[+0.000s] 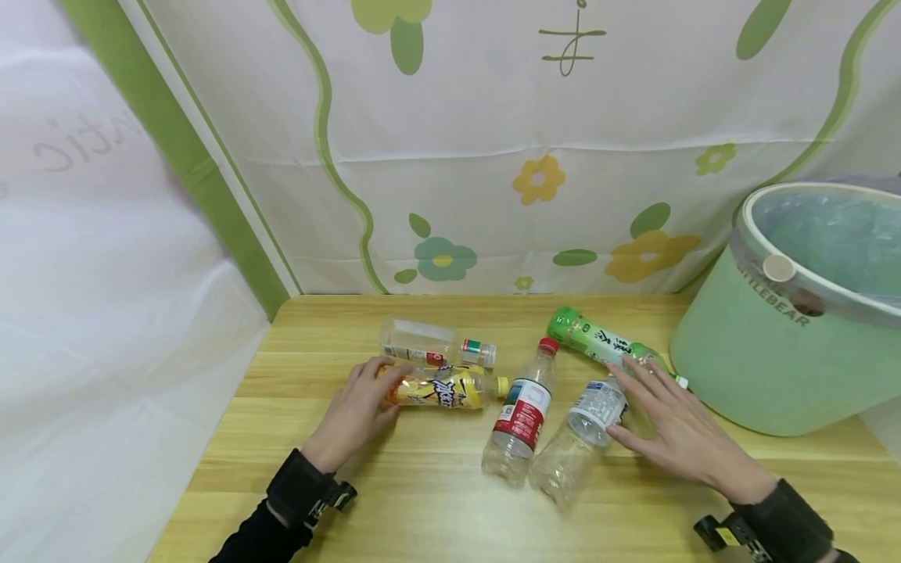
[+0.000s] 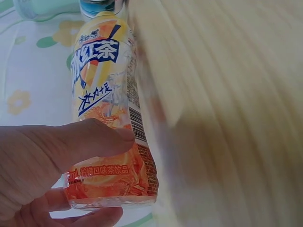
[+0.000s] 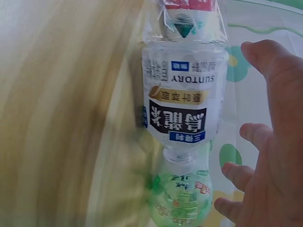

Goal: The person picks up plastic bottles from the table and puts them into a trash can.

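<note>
My left hand (image 1: pixel 357 413) grips the base end of a yellow and orange iced tea bottle (image 1: pixel 443 388) that lies on its side. In the left wrist view the thumb (image 2: pixel 102 138) crosses the bottle's orange lower label, with the fingers on its other side. Spread fingers mark my right hand (image 1: pixel 679 430), beside a clear Suntory oolong tea bottle (image 1: pixel 573 446) lying on the table. The right wrist view shows a gap between the fingertips (image 3: pixel 255 135) and that oolong bottle (image 3: pixel 182 101). Between the hands lies a clear bottle with a red cap (image 1: pixel 522 410).
Behind the iced tea bottle lies a clear bottle with a white cap (image 1: pixel 422 340). A green bottle (image 1: pixel 598 340) lies at the back right, next to a lined mint-green bin (image 1: pixel 767 352). The wooden table (image 1: pixel 394 500) meets a patterned curtain (image 1: pixel 486 211) at the back.
</note>
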A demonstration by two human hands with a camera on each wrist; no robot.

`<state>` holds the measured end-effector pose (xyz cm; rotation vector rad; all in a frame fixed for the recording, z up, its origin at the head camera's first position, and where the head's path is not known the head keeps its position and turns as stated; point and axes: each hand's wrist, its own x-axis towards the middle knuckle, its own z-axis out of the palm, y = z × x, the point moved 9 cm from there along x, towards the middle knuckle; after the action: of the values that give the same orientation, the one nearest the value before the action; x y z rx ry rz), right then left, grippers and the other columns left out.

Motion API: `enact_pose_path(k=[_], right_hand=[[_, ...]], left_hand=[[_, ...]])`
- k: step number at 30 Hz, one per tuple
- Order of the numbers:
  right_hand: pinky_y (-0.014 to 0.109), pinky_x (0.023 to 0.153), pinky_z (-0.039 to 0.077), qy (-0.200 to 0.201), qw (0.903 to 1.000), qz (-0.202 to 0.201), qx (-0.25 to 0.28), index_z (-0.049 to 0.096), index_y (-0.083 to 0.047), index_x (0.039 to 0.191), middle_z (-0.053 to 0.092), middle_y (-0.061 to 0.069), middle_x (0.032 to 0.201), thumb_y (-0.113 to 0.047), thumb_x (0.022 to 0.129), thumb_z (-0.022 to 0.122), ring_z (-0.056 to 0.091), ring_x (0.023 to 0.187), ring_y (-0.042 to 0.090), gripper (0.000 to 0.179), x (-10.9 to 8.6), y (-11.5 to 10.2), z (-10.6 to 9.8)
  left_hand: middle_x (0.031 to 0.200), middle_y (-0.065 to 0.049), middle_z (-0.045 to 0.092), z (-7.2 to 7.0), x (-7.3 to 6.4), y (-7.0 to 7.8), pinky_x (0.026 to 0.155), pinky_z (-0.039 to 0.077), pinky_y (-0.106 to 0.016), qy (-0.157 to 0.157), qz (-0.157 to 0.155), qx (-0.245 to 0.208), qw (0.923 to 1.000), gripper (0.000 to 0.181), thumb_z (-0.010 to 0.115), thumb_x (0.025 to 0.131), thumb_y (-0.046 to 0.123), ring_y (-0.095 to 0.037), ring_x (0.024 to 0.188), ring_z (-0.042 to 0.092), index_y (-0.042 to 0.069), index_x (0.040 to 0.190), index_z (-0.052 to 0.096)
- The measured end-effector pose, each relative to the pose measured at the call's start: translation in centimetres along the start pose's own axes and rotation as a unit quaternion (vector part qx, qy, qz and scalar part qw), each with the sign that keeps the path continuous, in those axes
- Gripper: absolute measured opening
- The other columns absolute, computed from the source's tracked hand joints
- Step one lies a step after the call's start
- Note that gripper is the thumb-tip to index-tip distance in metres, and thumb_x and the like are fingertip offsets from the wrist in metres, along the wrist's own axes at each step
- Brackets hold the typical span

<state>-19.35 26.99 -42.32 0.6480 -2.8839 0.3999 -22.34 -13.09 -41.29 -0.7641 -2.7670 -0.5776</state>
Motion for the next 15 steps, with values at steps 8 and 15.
enact_pose_path(k=[8, 15], right_hand=[[0.085, 0.090, 0.029, 0.014, 0.9999, 0.000, 0.002, 0.025, -0.021, 0.164, 0.025, 0.022, 0.162, -0.050, 0.090, 0.074, 0.022, 0.144, 0.053, 0.093, 0.2, 0.3, -1.3], [0.085, 0.089, 0.029, 0.024, 0.9997, 0.004, 0.009, 0.024, -0.021, 0.164, 0.021, 0.018, 0.165, -0.047, 0.088, 0.077, 0.023, 0.141, 0.057, 0.097, 0.2, 0.8, -2.4]], left_hand=[[0.136, -0.022, 0.053, -1.3, 0.1, 0.7, 0.087, 0.054, -0.057, 0.013, 0.010, 0.006, 0.9998, 0.068, 0.089, 0.077, 0.001, -0.045, 0.121, 0.050, 0.012, 0.138, 0.061], [0.138, -0.020, 0.052, -2.3, 0.6, 1.5, 0.082, 0.056, -0.055, 0.021, 0.012, 0.013, 0.9996, 0.070, 0.090, 0.077, 0.004, -0.043, 0.122, 0.049, 0.015, 0.140, 0.061]])
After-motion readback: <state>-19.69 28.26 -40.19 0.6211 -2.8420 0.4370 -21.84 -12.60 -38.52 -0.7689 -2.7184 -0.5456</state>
